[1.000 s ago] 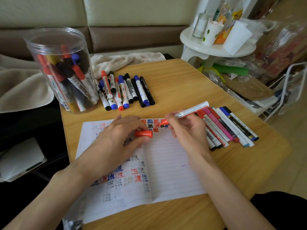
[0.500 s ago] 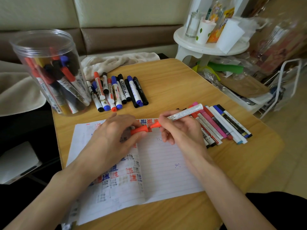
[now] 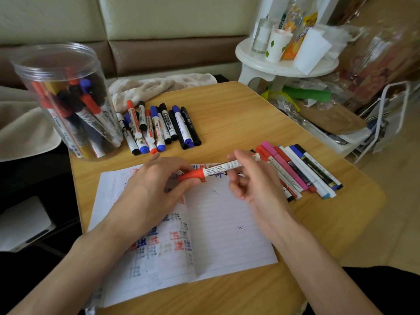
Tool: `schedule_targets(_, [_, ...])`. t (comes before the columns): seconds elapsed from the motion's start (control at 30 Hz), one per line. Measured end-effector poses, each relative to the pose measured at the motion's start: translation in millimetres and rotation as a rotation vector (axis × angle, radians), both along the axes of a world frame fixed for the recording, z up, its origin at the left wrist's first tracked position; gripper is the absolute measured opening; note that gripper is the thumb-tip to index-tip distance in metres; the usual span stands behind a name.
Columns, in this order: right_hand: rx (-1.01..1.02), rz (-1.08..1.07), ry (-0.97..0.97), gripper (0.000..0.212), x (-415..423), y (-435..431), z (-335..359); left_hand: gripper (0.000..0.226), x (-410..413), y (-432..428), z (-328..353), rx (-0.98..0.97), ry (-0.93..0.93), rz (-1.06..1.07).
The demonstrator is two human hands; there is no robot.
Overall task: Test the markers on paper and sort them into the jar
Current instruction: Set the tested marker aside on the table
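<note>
L hand (image 3: 154, 189) pinches red cap (image 3: 191, 175) of marker (image 3: 218, 168); R hand (image 3: 256, 187) grips its barrel; label print illegible.

Single view: wide-angle cam worn on the person's head, facing forward and steeply down. Close range. Both forearms enter at the bottom edge; left hand (image 3: 156, 187) and right hand (image 3: 256, 187) meet at frame centre on the red-capped white marker (image 3: 227, 167), above the lined white paper sheet (image 3: 227, 235). Light wooden tabletop (image 3: 238, 114) fills the middle. Clear plastic jar (image 3: 56, 98) upper left, round white plastic stool (image 3: 284, 67) upper right, beige-and-brown sofa back (image 3: 159, 19) along the top. Lens curvature bends the table edges.
</note>
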State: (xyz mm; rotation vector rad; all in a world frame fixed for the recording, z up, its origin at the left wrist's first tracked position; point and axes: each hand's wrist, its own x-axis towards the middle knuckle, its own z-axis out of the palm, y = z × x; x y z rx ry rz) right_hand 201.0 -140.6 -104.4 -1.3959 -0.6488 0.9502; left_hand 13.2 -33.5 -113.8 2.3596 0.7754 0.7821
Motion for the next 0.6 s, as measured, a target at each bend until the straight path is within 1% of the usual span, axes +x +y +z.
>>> schedule_targets(0.03, [0.019,-0.017,0.019,0.017,2,-1,1,0.037,0,0,1,-0.001,-0.006,0.005])
schedule_targets(0.07, [0.033,-0.003,0.007,0.013,4,-3,1,0.038,0,0,2,0.005,-0.015,0.008])
schedule_targets(0.1, [0.050,0.038,-0.019,0.012,7,-5,2,0.039,-1,0,3,0.015,-0.030,0.016])
schedule_targets(0.13, [0.064,0.087,-0.067,0.016,11,-6,2,0.040,-2,0,5,0.024,-0.046,0.029])
schedule_targets(0.2, [0.062,0.163,-0.233,0.024,20,-7,4,0.035,-4,1,10,0.043,-0.072,0.043])
schedule_targets(0.27, [0.066,0.212,-0.412,0.023,24,-8,6,0.028,-6,3,11,0.086,-0.069,0.025])
schedule_targets(0.3, [0.074,0.222,-0.462,0.023,25,-8,5,0.026,-6,3,10,0.108,-0.063,0.013])
schedule_targets(0.47, [0.139,0.208,-0.487,0.021,25,-6,-1,0.025,-4,5,5,0.132,-0.062,-0.020])
schedule_targets(0.6, [0.155,0.214,-0.504,0.019,25,-6,-6,0.025,-4,5,7,0.119,-0.062,-0.023])
